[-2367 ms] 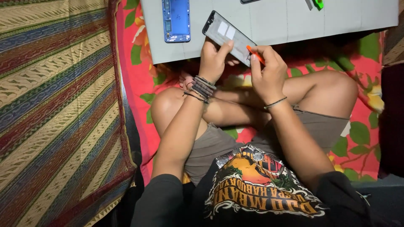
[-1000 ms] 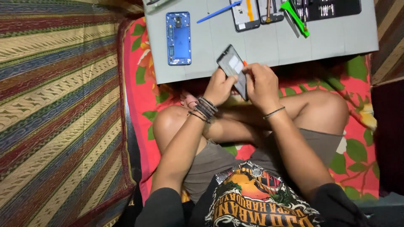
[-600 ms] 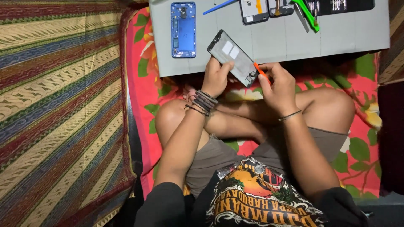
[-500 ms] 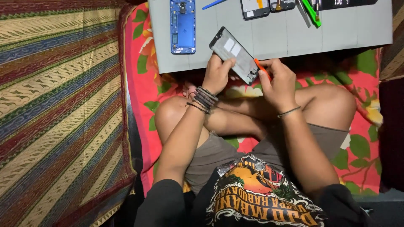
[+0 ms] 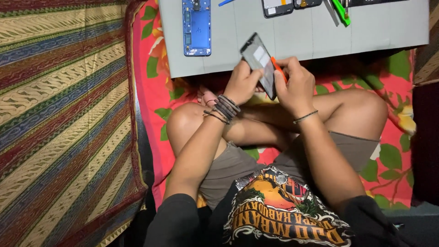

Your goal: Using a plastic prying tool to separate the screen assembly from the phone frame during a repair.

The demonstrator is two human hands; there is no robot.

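My left hand (image 5: 241,83) grips a dark phone screen panel (image 5: 259,61) from below and holds it tilted above my crossed legs. My right hand (image 5: 296,87) pinches a thin orange pry tool (image 5: 278,68) against the panel's right edge. Both hands sit just in front of the near edge of a grey work board (image 5: 302,33). Several dark bracelets ring my left wrist, and a thin band rings my right wrist.
On the grey board lie a blue phone frame (image 5: 197,26), a dark phone part (image 5: 277,7), a green tool (image 5: 340,10) and a blue tool (image 5: 226,2). A red floral cloth (image 5: 388,155) lies under my legs. A striped patterned fabric (image 5: 59,119) covers the left side.
The panel has turned more upright and come closer to me. My right hand has moved in tight against its right edge with the orange tool. The view has shifted slightly.
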